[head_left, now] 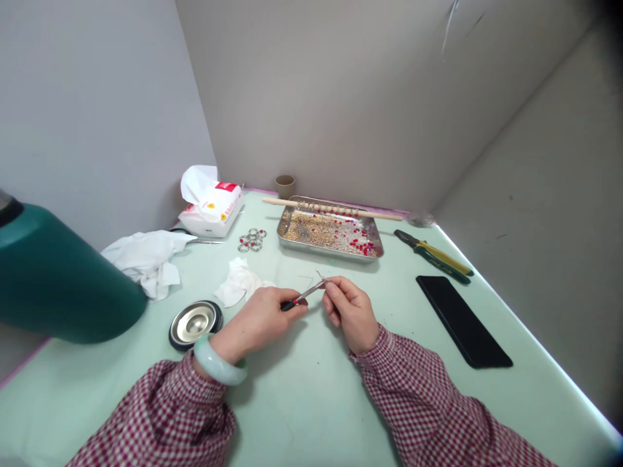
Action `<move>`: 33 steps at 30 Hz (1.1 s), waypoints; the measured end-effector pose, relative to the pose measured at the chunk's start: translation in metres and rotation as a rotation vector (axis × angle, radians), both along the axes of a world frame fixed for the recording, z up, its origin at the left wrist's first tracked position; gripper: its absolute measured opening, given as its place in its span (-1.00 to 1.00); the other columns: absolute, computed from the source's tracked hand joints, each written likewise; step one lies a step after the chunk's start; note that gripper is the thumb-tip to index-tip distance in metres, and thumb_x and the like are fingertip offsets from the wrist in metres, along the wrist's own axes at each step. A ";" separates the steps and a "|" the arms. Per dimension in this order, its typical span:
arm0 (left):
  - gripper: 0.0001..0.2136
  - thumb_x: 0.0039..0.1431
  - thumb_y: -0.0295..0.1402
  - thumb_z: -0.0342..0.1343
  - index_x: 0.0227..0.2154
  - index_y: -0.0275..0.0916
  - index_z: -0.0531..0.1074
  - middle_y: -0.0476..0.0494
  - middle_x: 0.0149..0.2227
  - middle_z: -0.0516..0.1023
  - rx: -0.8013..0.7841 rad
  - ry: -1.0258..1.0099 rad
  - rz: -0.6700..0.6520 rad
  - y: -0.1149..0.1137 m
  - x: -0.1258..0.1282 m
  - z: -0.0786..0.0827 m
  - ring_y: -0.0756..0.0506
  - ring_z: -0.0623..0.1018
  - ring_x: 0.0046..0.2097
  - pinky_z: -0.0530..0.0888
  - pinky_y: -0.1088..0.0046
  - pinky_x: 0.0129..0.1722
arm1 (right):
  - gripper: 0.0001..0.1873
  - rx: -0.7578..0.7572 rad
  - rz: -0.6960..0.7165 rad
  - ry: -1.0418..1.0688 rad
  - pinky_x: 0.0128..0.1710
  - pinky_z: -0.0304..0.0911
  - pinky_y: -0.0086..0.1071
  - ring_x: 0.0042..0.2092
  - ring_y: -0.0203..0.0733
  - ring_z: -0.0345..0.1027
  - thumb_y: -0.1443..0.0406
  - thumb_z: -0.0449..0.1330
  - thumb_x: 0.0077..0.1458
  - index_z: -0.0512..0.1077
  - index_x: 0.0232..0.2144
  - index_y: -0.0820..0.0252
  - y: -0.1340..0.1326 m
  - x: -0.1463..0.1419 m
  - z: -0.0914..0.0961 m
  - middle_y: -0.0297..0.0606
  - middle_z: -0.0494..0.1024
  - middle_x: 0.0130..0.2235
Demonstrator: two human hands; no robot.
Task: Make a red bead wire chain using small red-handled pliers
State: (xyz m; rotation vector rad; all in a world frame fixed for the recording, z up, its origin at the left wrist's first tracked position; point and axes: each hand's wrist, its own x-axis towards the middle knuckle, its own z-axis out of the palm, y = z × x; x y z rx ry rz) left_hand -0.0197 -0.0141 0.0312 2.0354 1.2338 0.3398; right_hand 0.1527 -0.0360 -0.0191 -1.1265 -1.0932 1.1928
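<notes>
In the middle of the table, my left hand is closed around small long-nose pliers with black and red handles. Their metal tip points right and meets the fingertips of my right hand. Those fingers pinch a small thin wire piece whose end sticks up past the tip; its full shape is hidden. A metal tray lies behind my hands, holding gold, clear and red beads. Several small rings with red beads lie left of it.
A wooden stick rests across the tray. At right are green-handled pliers and a black phone-like slab. Leftward stand a large green bottle, a round metal lid, crumpled tissue and a tissue pack.
</notes>
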 end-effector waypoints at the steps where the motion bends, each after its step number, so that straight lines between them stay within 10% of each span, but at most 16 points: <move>1: -0.75 0.16 -0.26 0.00 -0.39 -0.27 0.53 -0.04 -0.45 0.54 0.003 0.005 0.001 0.000 0.000 0.000 -0.01 0.36 -0.44 0.21 0.48 -0.42 | -0.78 0.000 -0.002 0.000 -0.73 -0.12 -0.58 -0.71 -0.51 -0.01 0.17 0.10 0.15 0.36 -0.34 0.23 0.000 0.000 0.000 -0.50 0.29 -0.63; 11: -0.75 0.16 -0.30 -0.04 -0.42 -0.27 0.51 -0.07 -0.43 0.55 0.041 0.089 0.011 0.000 -0.001 -0.002 -0.02 0.39 -0.43 0.22 0.46 -0.41 | -0.80 0.037 -0.030 -0.105 -0.69 -0.07 -0.52 -0.67 -0.46 0.00 0.19 0.09 0.14 0.36 -0.36 0.24 0.000 -0.003 -0.002 -0.48 0.27 -0.63; 25: -0.76 0.13 -0.36 -0.07 -0.49 -0.23 0.49 -0.17 -0.49 0.55 0.196 0.331 0.076 -0.008 0.000 -0.004 -0.08 0.45 -0.44 0.14 0.42 -0.47 | -0.79 0.257 -0.158 -0.779 -0.42 0.14 -0.41 -0.51 -0.29 0.26 0.28 0.03 0.20 0.40 -0.40 0.22 -0.002 -0.004 -0.005 -0.35 0.38 -0.56; 33: -0.74 0.16 -0.25 -0.04 -0.42 -0.24 0.52 -0.14 -0.45 0.56 0.139 0.221 0.073 -0.006 0.001 -0.001 -0.06 0.43 -0.44 0.17 0.44 -0.45 | -0.79 0.093 -0.045 -0.316 -0.61 0.04 -0.48 -0.62 -0.40 0.10 0.19 0.07 0.17 0.37 -0.39 0.21 0.005 -0.001 -0.005 -0.44 0.33 -0.60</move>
